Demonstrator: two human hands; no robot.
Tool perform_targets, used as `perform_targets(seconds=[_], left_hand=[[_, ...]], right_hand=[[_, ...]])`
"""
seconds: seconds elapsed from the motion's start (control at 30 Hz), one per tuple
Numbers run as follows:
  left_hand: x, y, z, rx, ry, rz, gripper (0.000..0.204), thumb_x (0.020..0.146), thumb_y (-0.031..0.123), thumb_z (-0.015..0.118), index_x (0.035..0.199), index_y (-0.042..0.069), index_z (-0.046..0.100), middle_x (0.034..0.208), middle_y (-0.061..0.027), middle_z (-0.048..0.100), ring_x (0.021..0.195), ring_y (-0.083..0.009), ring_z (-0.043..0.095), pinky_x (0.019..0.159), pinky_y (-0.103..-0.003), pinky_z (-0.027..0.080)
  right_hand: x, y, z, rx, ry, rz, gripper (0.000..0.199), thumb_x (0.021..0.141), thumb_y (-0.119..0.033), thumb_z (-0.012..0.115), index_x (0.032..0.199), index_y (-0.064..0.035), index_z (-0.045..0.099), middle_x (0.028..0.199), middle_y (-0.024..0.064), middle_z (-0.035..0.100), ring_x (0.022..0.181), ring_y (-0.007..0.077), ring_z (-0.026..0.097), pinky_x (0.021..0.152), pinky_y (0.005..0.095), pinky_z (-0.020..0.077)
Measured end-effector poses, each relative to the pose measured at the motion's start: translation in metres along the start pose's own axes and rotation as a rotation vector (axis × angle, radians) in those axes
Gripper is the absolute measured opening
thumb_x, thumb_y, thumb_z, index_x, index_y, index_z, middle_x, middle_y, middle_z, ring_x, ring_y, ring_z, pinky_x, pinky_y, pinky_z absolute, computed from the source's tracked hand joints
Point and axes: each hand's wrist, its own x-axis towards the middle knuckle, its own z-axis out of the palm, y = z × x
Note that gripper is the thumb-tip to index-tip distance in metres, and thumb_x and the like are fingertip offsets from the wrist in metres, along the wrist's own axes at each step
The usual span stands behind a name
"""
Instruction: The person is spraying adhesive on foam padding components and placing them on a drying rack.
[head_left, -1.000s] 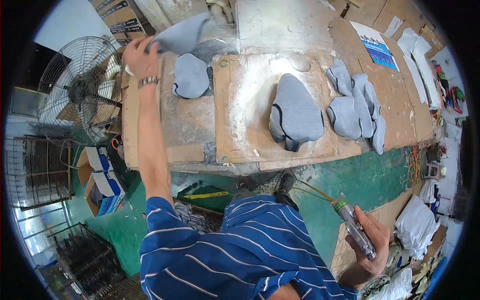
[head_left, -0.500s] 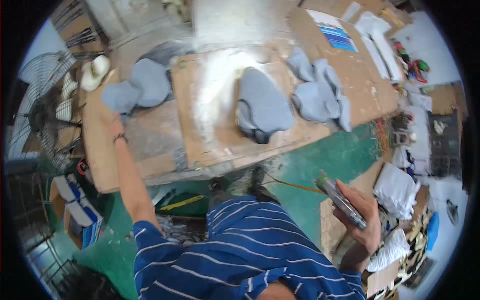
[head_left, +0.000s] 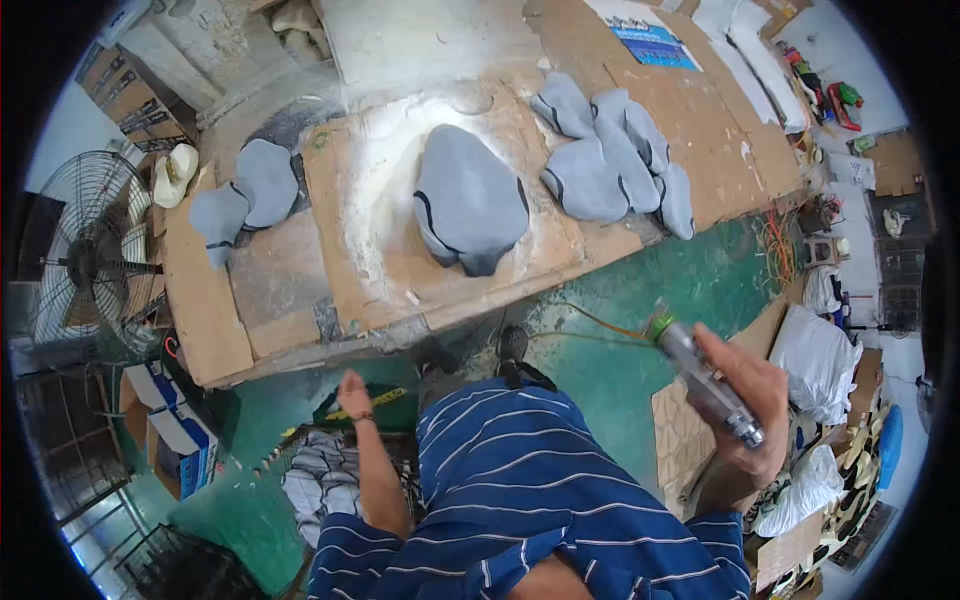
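Observation:
My right hand is closed around a slim grey cylindrical hand tool with a green ring near its tip, held off to the right of the table. I cannot make out the tool's exact kind. Low beside the table's near edge is my left hand, above a pile of grey pieces; its fingers are too small and edge-on to read. A large grey, rounded, seat-shaped piece with black edging lies mid-table on white powder. Two smaller grey pieces lie at the table's left.
Several more grey pieces are grouped right of the large one. Cardboard covers the table. A cage fan stands at left, above an open carton. An orange hose crosses the green floor. White sacks lie at right.
My left hand has drawn back from the grey pieces at the table's left, down to below the near edge. My right hand still holds the tool, slightly further right.

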Motion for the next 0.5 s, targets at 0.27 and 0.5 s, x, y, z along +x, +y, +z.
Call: perform_targets(seconds=[0.27, 0.5], left_hand=[[-0.15, -0.063, -0.017, 0.069, -0.192, -0.888, 0.013, 0.094, 0.017, 0.065, 0.104, 0.01, 0.071, 0.092, -0.003, 0.068, 0.076, -0.0207, 0.062, 0.067, -0.044, 0.054], [-0.142, -0.066, -0.005, 0.087, -0.2, -0.841, 0.02, 0.095, 0.021, 0.064, 0.107, 0.015, 0.078, 0.094, -0.0076, 0.071, 0.083, -0.0204, 0.064, 0.064, -0.048, 0.056]], right_hand=[[-0.024, 0.052, -0.035, -0.013, -0.124, -0.108, 0.061, 0.07, -0.006, 0.079, 0.13, 0.0005, 0.069, 0.074, 0.0114, 0.065, 0.06, 0.0225, 0.063, 0.053, 0.0324, 0.0461], [-0.024, 0.044, -0.015, -0.03, 0.187, 0.034, 0.066, 0.074, -0.039, 0.074, 0.123, 0.0062, 0.071, 0.073, 0.0136, 0.064, 0.063, 0.0249, 0.062, 0.061, 0.0304, 0.0426]])
